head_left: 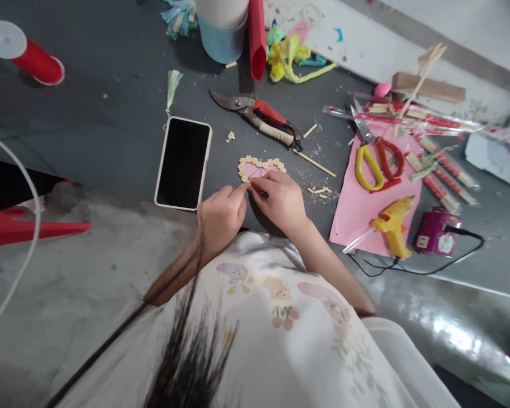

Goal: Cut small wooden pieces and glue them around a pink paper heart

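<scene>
A pink paper heart [250, 169] lies at the table's near edge, its upper rim lined with small pale wooden pieces. Both hands meet at its lower left side. The fingers of my left hand [224, 211] are closed, the index finger and thumb at the heart's edge. My right hand [283, 199] lies over the heart's right and lower part, its thumb and fingers pinched together near the left fingertips. What sits in either pinch is too small or hidden to make out. Short cut stick pieces [320, 191] lie right of my right hand.
A phone [183, 164] lies at left, pruning shears [263, 116] beyond the heart. To the right, scissors [380, 164] and a yellow glue gun [393, 224] rest on pink paper [351, 212], its cord running to a purple box [437, 233]. Wrapped chopsticks [440, 170] lie farther right.
</scene>
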A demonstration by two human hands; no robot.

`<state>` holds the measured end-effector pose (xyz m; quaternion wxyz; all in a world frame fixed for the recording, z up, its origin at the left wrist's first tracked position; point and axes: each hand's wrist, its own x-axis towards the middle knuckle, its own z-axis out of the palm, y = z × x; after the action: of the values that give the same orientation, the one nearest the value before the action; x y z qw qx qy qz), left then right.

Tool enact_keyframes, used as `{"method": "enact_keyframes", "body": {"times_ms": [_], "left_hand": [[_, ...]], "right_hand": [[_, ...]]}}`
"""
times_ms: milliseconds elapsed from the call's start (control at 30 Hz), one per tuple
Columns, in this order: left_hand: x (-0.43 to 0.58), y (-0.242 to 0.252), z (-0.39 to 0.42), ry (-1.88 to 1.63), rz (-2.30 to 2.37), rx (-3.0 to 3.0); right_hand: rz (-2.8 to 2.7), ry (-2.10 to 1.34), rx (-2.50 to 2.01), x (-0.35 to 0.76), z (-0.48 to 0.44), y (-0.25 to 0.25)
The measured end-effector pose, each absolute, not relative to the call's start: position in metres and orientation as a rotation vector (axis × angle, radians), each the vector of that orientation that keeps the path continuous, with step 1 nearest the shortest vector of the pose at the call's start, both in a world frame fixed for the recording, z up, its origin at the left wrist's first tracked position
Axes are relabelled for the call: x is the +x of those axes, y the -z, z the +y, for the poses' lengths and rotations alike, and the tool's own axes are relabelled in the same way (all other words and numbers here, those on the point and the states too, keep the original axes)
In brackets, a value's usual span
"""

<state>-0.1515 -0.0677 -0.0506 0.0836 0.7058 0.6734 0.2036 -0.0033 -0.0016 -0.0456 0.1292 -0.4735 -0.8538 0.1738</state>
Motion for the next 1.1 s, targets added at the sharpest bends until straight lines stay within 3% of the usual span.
{"method": "enact_keyframes", "body": {"times_ms": [1100], "left_hand": [[-0.154, 0.049, -0.058, -0.551, 2.017, 2.057]], "right_hand": [[-2.499, -0.436, -1.399, -0.002, -0.005, 0.041]]}}
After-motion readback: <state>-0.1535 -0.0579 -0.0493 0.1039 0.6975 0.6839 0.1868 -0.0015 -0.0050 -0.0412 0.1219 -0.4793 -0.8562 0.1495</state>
